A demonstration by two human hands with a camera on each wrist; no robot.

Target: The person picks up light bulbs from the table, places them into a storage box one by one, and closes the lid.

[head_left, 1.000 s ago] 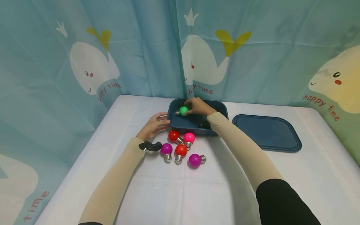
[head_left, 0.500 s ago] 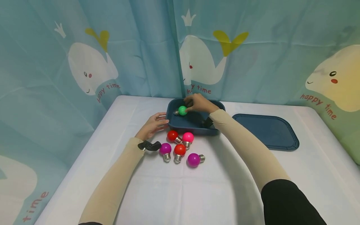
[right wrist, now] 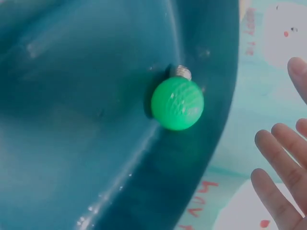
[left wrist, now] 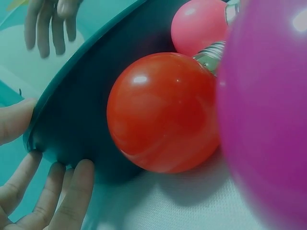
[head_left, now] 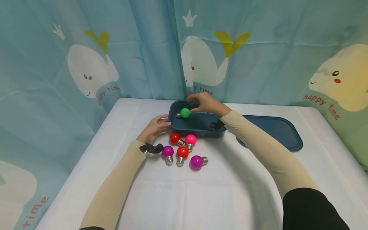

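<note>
The right hand [head_left: 206, 103] holds its fingers spread over the box [head_left: 198, 133], apart from the green bulb [head_left: 185, 112], which lies on its side inside, by the left wall. The left hand [head_left: 154, 128] also has spread fingers, tips touching the outside of that end, thumb at the rim. Box floor stretches rightward from the green bulb. Along the near edge, outside, lie two red bulbs [head_left: 182, 152], a pink bulb [head_left: 190, 139] and two purple bulbs [head_left: 196, 162]. Beside the box on the right, a flat lid [head_left: 273, 126] lies partly hidden by the sleeve [head_left: 258, 143]. The worktop [head_left: 212, 198] runs on toward the person.
</note>
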